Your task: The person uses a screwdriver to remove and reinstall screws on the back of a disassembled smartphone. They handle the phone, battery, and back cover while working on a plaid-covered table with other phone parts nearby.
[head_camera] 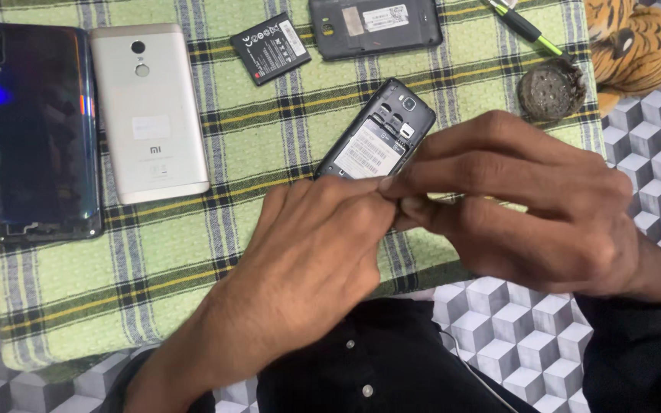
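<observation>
An opened dark phone (376, 138) with its back cover off is lain on the green checked cloth (269, 130), its lower end hidden by the left hand (311, 252) and right hand (529, 203), whose fingertips are pinched together over it, what they hold being untellable.

Green plaid cloth (193, 252), white phone (148, 115); glossy dark-blue phone (40, 130), black battery (271, 48); tiger-striped toy (640, 46)
</observation>
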The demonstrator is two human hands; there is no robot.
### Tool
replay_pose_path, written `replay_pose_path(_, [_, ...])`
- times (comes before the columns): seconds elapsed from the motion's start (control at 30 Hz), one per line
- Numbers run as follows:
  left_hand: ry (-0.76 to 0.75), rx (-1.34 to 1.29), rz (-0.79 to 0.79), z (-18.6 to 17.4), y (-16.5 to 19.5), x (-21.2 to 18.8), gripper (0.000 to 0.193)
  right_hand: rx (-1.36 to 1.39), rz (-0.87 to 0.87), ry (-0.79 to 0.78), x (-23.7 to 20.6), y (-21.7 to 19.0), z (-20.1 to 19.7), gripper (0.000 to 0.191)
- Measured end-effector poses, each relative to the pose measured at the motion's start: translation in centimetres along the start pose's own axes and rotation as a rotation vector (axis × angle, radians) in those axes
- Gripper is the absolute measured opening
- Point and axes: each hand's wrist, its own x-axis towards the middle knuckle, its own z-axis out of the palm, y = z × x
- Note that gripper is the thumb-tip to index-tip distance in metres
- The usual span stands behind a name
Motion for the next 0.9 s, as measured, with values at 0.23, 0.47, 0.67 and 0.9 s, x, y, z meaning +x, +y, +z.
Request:
replay_pose_path(0.23, [0.275, -0.109, -0.117, -0.3, 0.3, -0.6, 0.022, -0.215, -0.010, 0.070, -0.7, 0.4, 0.5, 0.030])
replay_pose_path(0.47, [0.185, -0.123, -0.083, 0.6, 0.3, -0.6, 0.007, -0.131, -0.013, 0.135, -0.6, -0.1, 1.2, 0.030])
replay_pose_path(0.67, [-0.037, -0.036, -0.169, -0.2, 0.2, -0.3, 0.017, -0.027, -0.012, 0.059, -1.5, 0.7, 1.0, 0.027])
replay_pose_path(0.9, [0.221, -0.105, -0.058, 0.0, 0.3, -0.6, 0.016, -0.105, 0.047, 0.038, -1.8, 1.4, 0.5, 0.024])
